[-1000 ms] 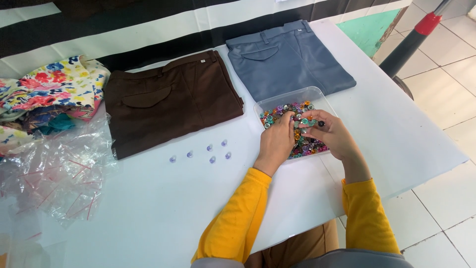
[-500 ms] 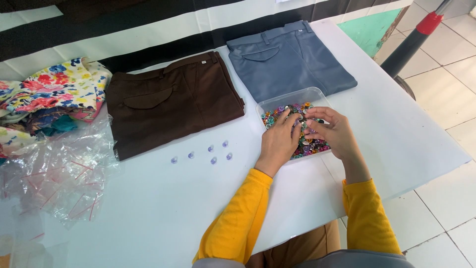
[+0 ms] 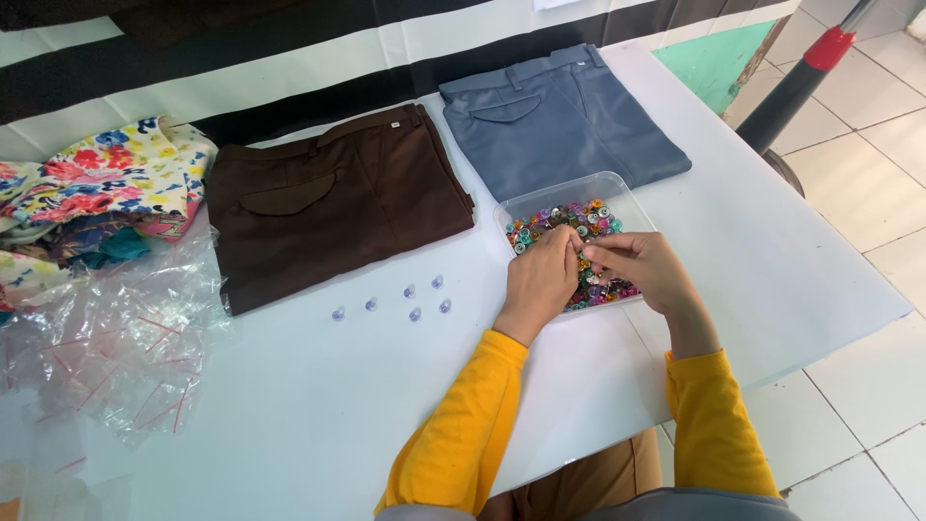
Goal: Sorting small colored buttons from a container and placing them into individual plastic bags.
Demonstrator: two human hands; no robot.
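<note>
White desk [image 3: 289, 425] carrying clothes and buttons

Lying on it: brown trousers [image 3: 338, 207], blue-grey trousers [image 3: 559, 121], clear button tray [image 3: 540, 200], loose lilac buttons [image 3: 410, 301], floral fabric [image 3: 106, 183], plastic bags [image 3: 106, 357].

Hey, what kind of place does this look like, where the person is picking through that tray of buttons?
Probably a small tailoring or garment-finishing workshop. Folded brown trousers and grey trousers lie on a white table, both hands pick in a clear tray of coloured buttons, and small plastic bags are piled beside floral fabric.

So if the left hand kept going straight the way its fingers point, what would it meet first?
Probably the colourful buttons in the clear tray; the left hand already hovers over them. Beyond lies the blue-grey trousers.
</note>
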